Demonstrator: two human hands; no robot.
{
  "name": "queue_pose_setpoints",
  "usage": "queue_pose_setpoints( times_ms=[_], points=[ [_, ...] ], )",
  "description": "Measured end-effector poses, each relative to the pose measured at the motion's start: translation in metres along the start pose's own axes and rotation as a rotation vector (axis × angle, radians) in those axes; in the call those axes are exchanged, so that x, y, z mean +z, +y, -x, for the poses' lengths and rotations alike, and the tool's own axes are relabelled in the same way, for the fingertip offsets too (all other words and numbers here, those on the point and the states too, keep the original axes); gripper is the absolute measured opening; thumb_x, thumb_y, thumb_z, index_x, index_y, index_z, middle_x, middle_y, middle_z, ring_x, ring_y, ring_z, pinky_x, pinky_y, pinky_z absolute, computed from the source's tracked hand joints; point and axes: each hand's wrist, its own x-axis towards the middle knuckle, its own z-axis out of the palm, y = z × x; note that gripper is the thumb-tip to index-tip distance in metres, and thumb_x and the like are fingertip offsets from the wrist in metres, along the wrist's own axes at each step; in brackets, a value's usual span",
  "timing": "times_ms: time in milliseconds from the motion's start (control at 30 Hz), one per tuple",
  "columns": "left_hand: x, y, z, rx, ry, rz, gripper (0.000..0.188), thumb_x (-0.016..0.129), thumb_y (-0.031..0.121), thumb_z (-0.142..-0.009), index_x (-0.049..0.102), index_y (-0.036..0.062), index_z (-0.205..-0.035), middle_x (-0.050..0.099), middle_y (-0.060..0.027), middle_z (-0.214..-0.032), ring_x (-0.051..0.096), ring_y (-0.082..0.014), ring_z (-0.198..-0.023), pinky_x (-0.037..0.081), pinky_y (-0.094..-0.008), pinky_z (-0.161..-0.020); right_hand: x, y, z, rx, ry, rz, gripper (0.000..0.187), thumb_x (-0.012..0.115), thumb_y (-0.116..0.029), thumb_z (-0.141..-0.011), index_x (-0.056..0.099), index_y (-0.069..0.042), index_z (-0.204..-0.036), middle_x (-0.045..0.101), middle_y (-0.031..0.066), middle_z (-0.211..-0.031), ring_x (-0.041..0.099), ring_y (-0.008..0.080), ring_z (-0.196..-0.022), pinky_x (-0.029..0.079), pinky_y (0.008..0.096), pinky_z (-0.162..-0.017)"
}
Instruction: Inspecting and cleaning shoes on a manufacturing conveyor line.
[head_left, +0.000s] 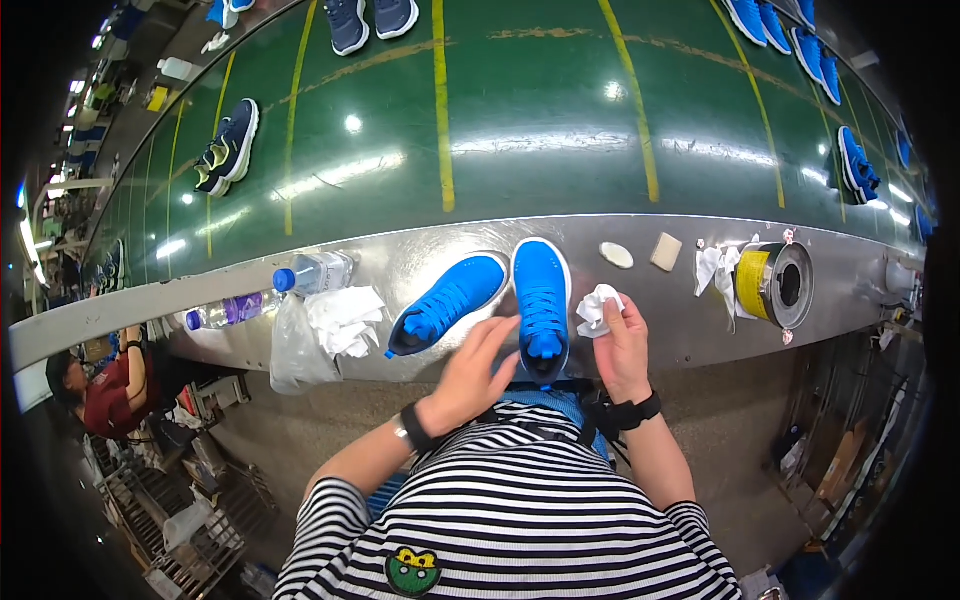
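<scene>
Two bright blue sneakers with white soles lie on the metal ledge before me. The right-hand sneaker (541,300) points away from me, its heel near the ledge's front edge. Tilted to its left, the other sneaker (452,300) shows its white sole side. My left hand (474,374) is beside the heel of the right-hand sneaker, fingers apart and holding nothing; whether it touches the shoe I cannot tell. Right of that shoe, my right hand (622,345) pinches a crumpled white cloth (598,309) between thumb and fingers.
Left on the ledge are plastic bottles (318,273), a clear bag (296,348) and white wipes (345,318). To the right lie a white oval piece (616,255), a beige block (666,251) and a can (778,284). Beyond, a green conveyor (380,130) carries shoes. A co-worker (112,390) is far left.
</scene>
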Motion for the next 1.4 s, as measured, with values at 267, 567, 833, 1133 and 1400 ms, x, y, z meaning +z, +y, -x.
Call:
queue_pose_setpoints(
  times_ms=[267,567,833,1133,1400],
  points=[
    [-0.090,-0.057,-0.016,-0.499,-0.205,-0.280,0.079,0.071,0.029,-0.067,0.035,0.0009,-0.131,0.057,-0.0194,-0.102,0.058,-0.0324,-0.089,0.045,-0.0350,-0.082,0.046,-0.015,0.009,0.088,-0.119,0.029,0.020,0.055,-0.015,-0.088,0.055,-0.001,-0.102,0.060,0.0059,-0.091,0.056,0.0121,-0.078,0.046,0.0272,-0.069],
    [-0.069,-0.069,0.039,-0.652,0.042,0.707,0.063,0.062,0.032,-0.080,0.039,0.0026,-0.131,0.059,-0.0108,-0.106,0.056,-0.0158,-0.091,0.046,-0.0272,-0.078,0.090,0.013,0.031,0.095,-0.232,0.502,0.018,0.059,-0.008,-0.084,0.055,0.000,-0.100,0.060,0.0031,-0.085,0.055,0.0070,-0.070,0.045,0.0206,-0.061],
    [-0.062,-0.064,0.056,-0.793,0.028,0.705,0.064,0.059,0.039,-0.080,0.039,0.0081,-0.132,0.060,-0.0052,-0.091,0.054,-0.0093,-0.069,0.041,-0.0203,-0.047,0.100,0.076,0.040,-0.286,-0.556,1.266,0.014,0.065,-0.009,-0.074,0.056,-0.001,-0.082,0.053,0.0119,-0.075,0.054,0.0265,-0.068,0.042,0.0328,-0.060],
    [-0.067,-0.078,0.057,-0.810,-0.071,0.639,0.064,0.059,0.038,-0.079,0.039,0.0064,-0.131,0.061,-0.0104,-0.095,0.058,-0.0139,-0.077,0.048,-0.0233,-0.060,0.118,0.088,0.009,-0.488,-0.521,1.388,0.013,0.064,-0.007,-0.073,0.054,0.000,-0.079,0.050,0.0141,-0.075,0.053,0.0318,-0.068,0.041,0.0361,-0.059],
    [-0.061,-0.084,0.061,-0.719,-0.036,0.671,0.060,0.057,0.034,-0.082,0.039,0.0028,-0.129,0.058,-0.0158,-0.108,0.056,-0.0207,-0.097,0.043,-0.0291,-0.086,0.114,0.063,0.057,-0.027,-0.695,1.313,0.014,0.065,-0.007,-0.074,0.055,0.000,-0.080,0.050,0.0106,-0.074,0.052,0.0224,-0.065,0.040,0.0298,-0.059]
  ],
)
